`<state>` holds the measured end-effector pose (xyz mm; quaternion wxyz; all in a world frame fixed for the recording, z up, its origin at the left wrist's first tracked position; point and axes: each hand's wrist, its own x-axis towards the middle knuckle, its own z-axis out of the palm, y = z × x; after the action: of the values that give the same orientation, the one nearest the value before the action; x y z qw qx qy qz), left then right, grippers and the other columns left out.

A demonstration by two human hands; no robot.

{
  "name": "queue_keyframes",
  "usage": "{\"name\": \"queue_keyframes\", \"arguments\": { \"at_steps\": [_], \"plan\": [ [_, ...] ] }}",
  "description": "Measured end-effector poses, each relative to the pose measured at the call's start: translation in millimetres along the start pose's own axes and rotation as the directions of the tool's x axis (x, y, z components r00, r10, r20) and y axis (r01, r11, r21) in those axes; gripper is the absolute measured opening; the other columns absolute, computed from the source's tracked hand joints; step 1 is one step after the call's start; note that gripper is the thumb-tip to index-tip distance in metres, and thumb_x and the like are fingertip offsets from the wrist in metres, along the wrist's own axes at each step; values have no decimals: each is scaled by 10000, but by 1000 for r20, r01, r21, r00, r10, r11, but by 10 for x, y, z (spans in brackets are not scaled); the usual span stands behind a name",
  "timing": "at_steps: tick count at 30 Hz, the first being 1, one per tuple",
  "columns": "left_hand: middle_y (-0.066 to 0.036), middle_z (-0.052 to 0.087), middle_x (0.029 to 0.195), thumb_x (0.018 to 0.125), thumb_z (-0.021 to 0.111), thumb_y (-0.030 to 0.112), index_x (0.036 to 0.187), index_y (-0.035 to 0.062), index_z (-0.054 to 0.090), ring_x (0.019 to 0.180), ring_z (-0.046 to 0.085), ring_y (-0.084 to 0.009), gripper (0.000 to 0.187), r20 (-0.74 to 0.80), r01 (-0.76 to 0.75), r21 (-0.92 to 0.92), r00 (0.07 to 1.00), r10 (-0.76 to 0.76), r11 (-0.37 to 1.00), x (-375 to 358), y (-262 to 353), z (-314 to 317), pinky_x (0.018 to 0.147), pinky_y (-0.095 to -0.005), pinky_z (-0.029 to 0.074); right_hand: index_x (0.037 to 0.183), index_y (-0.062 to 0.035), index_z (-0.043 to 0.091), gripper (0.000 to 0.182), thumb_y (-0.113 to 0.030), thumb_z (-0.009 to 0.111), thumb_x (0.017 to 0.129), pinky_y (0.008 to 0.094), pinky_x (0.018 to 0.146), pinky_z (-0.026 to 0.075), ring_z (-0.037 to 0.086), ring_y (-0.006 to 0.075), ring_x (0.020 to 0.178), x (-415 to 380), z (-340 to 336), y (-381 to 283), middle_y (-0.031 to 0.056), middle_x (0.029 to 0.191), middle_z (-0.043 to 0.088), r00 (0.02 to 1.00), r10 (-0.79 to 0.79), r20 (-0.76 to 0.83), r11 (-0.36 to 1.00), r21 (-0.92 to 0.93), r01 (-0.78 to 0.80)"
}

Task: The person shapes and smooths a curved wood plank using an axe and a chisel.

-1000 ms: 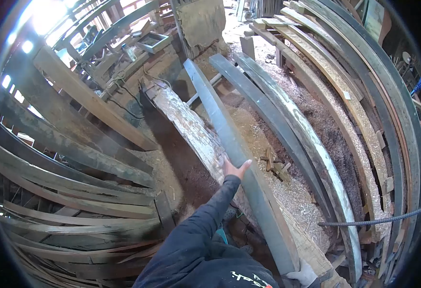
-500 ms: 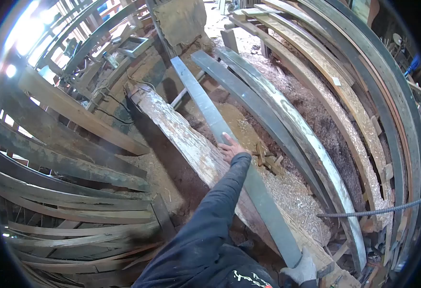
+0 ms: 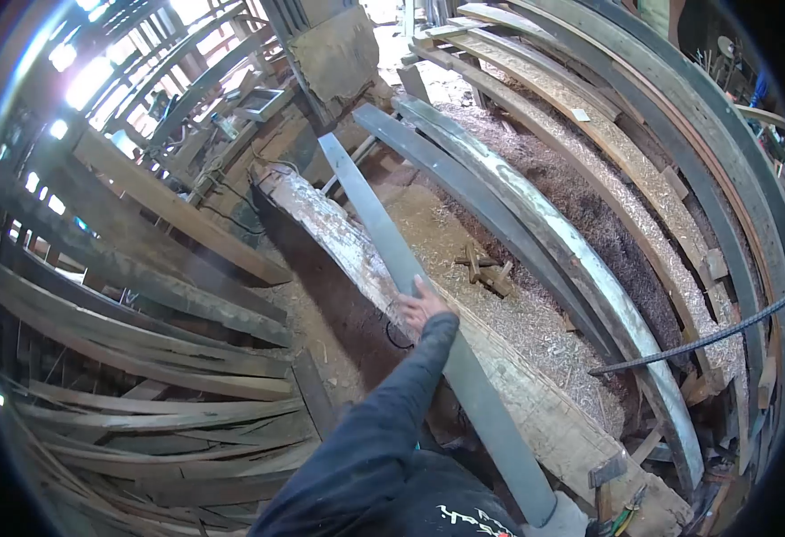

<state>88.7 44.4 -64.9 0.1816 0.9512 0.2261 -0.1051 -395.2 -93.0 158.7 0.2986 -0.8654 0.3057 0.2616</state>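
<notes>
The grey plank [image 3: 493, 421] runs beneath left grip [image 3: 427, 312], clamped midway, right grip [image 3: 565, 518] clamping its end.

Left hand [image 3: 425, 310] on long grey plank [image 3: 491, 421], gloved right hand [image 3: 566, 517] at near end

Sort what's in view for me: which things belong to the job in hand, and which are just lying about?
Likely in the job: grey plank; left hand on it; right hand at its end; timber beneath.

Apparently lying about: wood offcuts, curved beams, ridged metal rod.
</notes>
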Motion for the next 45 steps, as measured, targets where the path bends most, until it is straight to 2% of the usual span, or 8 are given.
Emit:
{"name": "queue_keyframes", "arguments": {
  "at_steps": [19, 24, 26, 28, 34, 37, 42, 45],
  "plan": [
    [-373, 427, 1515, 806, 860, 384, 1694, 121, 126, 1396, 495, -530, 1182, -14, -186, -602, 975, 223, 776, -656, -855, -239, 1188, -533, 421, 1291, -68, 646, 731, -444, 885, 712, 515, 988, 562, 687, 422, 1182, -466, -102, 265, 253, 1218, 722, 1000, 19, 15, 984, -176, -16],
    [-357, 526, 1493, 869, 835, 440, 1678, 69, 180, 1345, 594, -448, 1106, -149, -349, -708, 923, 354, 613, -320, -1163, -347, 1155, -497, 456, 1603, -131, 430, 1075, -485, 909, 708, 522, 1003, 556, 674, 474, 1187, -225, 102, 212, 251, 1339, 692, 990, 69, -123, 918, -380, -111],
    [-321, 659, 1358, 897, 800, 485, 1689, 88, 186, 1247, 658, -483, 1077, 193, -83, -734, 926, 324, 674, -157, -1275, -574, 1091, -506, 503, 1700, -189, 287, 1198, -490, 907, 720, 506, 1104, 498, 598, 464, 1352, -4, 221, -34, 257, 1445, 640, 972, -55, -227, 927, -373, -34],
    [-295, 727, 1225, 914, 776, 526, 1686, 84, 190, 1161, 701, -488, 1065, 201, -86, -741, 917, 343, 666, 118, -1419, -535, 1066, -521, 518, 1463, -65, 596, 911, -445, 923, 703, 526, 969, 564, 693, 465, 1138, 296, 230, -682, 263, 1217, 732, 850, -289, -440, 909, -406, 99],
    [-256, 721, 1286, 925, 802, 449, 1662, 72, 293, 1183, 710, -405, 972, 250, -17, -759, 915, 315, 651, 1392, -1977, -914, 1042, -485, 538, 1560, -25, 504, 967, -381, 912, 759, 542, 1047, 530, 636, 513, 1235, 980, 472, -2454, 327, 1332, 661, 977, 68, -200, 963, -241, -117],
    [-196, 765, 1184, 920, 808, 390, 1629, 33, 352, 1130, 718, -328, 915, 173, -1, -707, 969, 174, 708, 2099, -2358, -1089, 1038, -441, 537, 1533, 6, 523, 917, -326, 909, 770, 542, 1037, 534, 637, 487, 1234, 1179, 615, -2964, 311, 1320, 670, 887, -363, -286, 906, -330, 265],
    [-174, 758, 1168, 930, 800, 379, 1587, 30, 433, 1097, 719, -308, 830, 88, -67, -676, 981, 170, 734, 2886, -2638, -1337, 1019, -424, 544, 1466, 28, 553, 780, -291, 868, 827, 485, 938, 583, 709, 411, 1103, 1386, 691, -3461, 260, 1164, 725, 891, -339, -303, 913, -334, 234],
    [-177, 760, 1173, 939, 794, 355, 1537, 26, 509, 1131, 717, -299, 740, 112, -34, -709, 981, 160, 704, 3000, -2519, -1413, 1024, -416, 546, 1500, 9, 508, 956, -319, 913, 699, 547, 1114, 477, 566, 460, 1345, 1563, 764, -3443, 290, 1428, 592, 932, -229, -280, 938, -320, 135]
  ]
}}
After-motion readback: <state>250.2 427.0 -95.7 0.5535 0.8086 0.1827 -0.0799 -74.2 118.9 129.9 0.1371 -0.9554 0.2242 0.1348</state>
